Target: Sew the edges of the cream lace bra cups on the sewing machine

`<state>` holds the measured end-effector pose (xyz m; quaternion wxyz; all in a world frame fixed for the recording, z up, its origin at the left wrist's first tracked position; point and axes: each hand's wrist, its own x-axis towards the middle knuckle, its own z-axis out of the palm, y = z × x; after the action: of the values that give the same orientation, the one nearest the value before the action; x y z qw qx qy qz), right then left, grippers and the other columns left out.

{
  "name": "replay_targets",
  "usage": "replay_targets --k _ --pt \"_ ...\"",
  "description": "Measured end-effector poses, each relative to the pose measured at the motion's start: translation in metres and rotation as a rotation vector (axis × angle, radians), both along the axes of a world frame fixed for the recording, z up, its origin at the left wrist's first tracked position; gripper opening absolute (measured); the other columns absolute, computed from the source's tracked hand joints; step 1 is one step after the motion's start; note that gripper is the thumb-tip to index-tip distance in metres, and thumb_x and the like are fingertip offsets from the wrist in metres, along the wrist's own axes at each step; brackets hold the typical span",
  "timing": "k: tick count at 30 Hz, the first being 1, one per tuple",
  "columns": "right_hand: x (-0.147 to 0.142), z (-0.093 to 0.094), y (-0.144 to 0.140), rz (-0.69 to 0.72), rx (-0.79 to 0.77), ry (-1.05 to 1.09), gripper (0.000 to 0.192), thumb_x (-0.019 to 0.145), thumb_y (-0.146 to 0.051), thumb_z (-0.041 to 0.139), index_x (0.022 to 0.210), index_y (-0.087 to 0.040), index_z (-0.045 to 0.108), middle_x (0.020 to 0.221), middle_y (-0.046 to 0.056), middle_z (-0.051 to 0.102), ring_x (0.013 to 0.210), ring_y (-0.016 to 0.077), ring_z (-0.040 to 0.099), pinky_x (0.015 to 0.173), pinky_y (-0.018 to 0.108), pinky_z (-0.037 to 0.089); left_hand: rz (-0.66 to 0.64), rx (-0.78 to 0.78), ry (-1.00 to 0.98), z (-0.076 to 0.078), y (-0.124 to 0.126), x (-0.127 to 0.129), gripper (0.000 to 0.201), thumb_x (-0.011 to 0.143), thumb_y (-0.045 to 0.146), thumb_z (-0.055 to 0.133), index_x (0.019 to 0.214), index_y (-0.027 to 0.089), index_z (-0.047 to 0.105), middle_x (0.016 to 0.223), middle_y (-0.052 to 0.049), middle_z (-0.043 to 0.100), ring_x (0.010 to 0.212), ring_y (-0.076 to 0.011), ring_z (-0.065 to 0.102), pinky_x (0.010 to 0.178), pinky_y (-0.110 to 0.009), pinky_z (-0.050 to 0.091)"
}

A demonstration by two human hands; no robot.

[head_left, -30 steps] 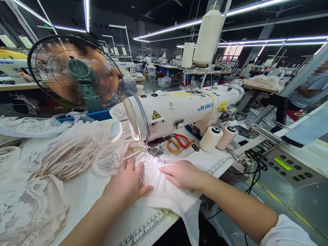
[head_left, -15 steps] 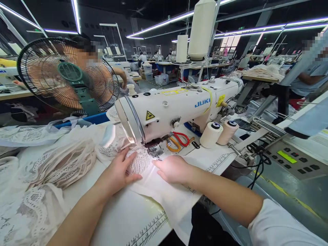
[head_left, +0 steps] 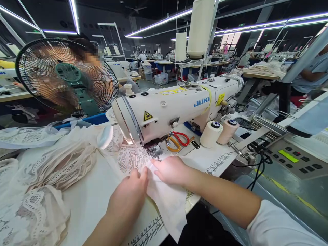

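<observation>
White cloth (head_left: 167,208) and lace (head_left: 132,160) at the machine (head_left: 176,106)

The table (head_left: 85,191) carries the machine and spreads out in front of it. Behind the machine's left end stands a fan (head_left: 68,71), its cage partly screening a person (head_left: 88,42). Left of the machine, a lace pile (head_left: 64,164) takes up much of the tabletop. Low to the machine's right, below the table edge, sits a clear bin (head_left: 232,225), half covered by the forearm; its contents cannot be made out. Far behind the machine are stacked boxes (head_left: 147,68) and, beside them, a clear box (head_left: 161,79) with something pale inside. Above the machine rise a big cone (head_left: 200,30) and a small cone (head_left: 180,47).

The lace lies just left of the machine's needle area; the cloth runs from there towards the person and over the table edge. The right hand (head_left: 170,171), half curled, rests on the cloth right by the machine's foot. The left hand (head_left: 129,194), fingers loosely bent, presses its tips on the cloth beside it; whether either pinches, I cannot tell. Right of the machine's foot lie two spools (head_left: 210,135), scissor handles (head_left: 181,138) and a blade (head_left: 195,145).
</observation>
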<state>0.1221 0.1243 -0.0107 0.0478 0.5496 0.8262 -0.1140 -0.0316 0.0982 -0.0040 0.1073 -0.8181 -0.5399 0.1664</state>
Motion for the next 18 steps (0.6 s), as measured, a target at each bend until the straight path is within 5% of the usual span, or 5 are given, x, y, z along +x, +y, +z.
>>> replay_targets --k 6,18 --pt "0.000 0.005 -0.001 -0.002 -0.046 -0.010 0.054 0.093 -0.036 0.037 0.144 -0.019 0.035 0.089 0.011 0.072 0.078 0.0265 0.067 0.057 0.033 0.047 -0.281 0.188 0.002 -0.022 -0.007 -0.007 0.048 0.094 0.034 0.033 0.121 0.006 0.061 0.089 -0.019 0.065 0.075 -0.0275 0.062 0.070 -0.038 0.052" --pt "0.035 -0.007 -0.016 0.056 0.073 0.221 0.042 0.094 -0.033 0.038 0.129 -0.018 0.053 0.101 0.011 0.068 0.091 0.0263 0.063 0.067 0.034 0.045 -0.043 0.051 -0.044 -0.013 0.002 -0.002 0.062 0.086 0.050 0.052 0.135 0.010 0.049 0.132 -0.026 0.053 0.112 -0.0368 0.058 0.094 -0.044 0.047"
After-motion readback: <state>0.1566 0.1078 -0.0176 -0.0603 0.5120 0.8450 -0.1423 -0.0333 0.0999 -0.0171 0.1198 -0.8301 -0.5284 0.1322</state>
